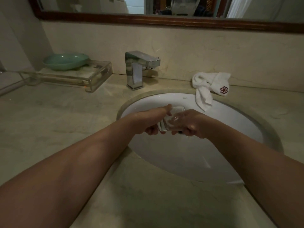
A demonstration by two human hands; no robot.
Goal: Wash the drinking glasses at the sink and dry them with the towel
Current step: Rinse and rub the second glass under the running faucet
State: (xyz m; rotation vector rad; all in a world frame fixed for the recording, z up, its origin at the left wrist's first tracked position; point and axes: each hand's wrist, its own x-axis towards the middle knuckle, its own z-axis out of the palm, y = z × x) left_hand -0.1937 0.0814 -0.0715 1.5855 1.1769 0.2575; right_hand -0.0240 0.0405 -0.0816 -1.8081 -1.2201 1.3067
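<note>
left grip (148, 123) and right grip (191, 125) holding a glass (173, 113), over the sink (164, 153) (towel (210, 81) draped on rim)

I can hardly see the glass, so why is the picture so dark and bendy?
Head view: dim room light; the clear, wet glass gripped by the left hand and right hand is slightly blurred; the wide lens bows the mirror frame; the faucet catches bright glare.

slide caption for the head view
Left hand and right hand hold a drinking glass over the sink, towel draped over its rim.
</note>
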